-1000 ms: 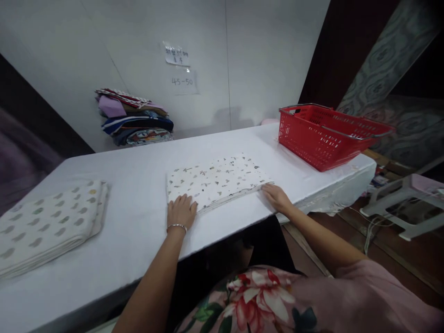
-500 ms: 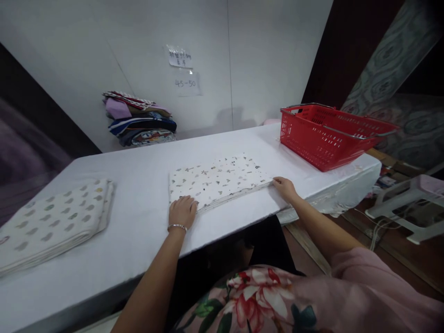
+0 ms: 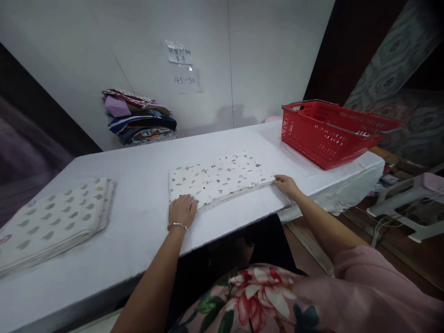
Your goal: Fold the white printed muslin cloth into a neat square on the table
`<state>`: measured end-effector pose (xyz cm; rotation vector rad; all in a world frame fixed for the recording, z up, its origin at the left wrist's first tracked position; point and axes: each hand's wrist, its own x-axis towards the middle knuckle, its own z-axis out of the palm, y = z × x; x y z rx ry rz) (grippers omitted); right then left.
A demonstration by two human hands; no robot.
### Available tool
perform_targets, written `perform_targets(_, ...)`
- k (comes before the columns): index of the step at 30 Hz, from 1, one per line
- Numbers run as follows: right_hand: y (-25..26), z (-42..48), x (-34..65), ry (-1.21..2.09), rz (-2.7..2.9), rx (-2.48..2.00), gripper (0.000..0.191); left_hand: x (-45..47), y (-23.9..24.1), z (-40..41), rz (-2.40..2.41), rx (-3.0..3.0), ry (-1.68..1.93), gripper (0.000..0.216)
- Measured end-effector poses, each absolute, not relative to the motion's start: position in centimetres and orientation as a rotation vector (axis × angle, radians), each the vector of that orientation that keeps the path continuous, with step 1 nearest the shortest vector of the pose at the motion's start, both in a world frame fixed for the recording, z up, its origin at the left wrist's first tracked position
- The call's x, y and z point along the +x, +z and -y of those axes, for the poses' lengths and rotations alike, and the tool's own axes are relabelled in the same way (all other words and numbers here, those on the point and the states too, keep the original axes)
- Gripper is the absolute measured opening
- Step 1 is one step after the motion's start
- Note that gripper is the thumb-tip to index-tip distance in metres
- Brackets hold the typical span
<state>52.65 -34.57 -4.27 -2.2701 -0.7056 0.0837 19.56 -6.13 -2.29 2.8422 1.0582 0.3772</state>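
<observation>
The left hand [image 3: 182,212] lies palm down over the near left corner of a printed cotton-like cloth [image 3: 218,178], its fingers side by side; whether its grip closes on any layer, I cannot tell. The right hand [image 3: 286,186] is at the near right corner, where thumb and fingertips seem to pinch the layered edge. The cloth lies between the 2 hands, flat on the table [image 3: 138,175] near its front edge.

As far as shows, the folding looks done: the cloth is a neat, long rectangle of several thin layers. What appears left is the edge, since the layers along the near side do not sit quite flush and both hands are on that side. A second folded cloth [image 3: 62,217], with grey rounded motifs, lies apart to the left, thicker and softly rounded at its fold.

The printed cloth is matt off-white with small grey and brown motifs. Under it, the table's smooth white cover drops in creases at the right end. A glossy red plastic basket [image 3: 319,143] with slotted, flared walls and thin handles stands at the right. At the back left sits an uneven pile of folded fabrics [image 3: 142,122], striped, plain and patterned; 2 paper notes hang above, the lower [image 3: 185,81] reading "45-50".
</observation>
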Motion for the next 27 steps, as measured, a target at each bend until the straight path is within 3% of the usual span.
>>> perform_targets(16,-4.5,33.7,52.2,-0.102,0.615,-2.361,0.029,19.5,-2.5,6.1,-1.036,2.777,0.443,0.034)
perform_targets(27,-3.0,34.2,52.2,0.014,0.733,-2.507,0.027,19.4,-2.5,6.4,-1.010,2.796,0.438,0.033)
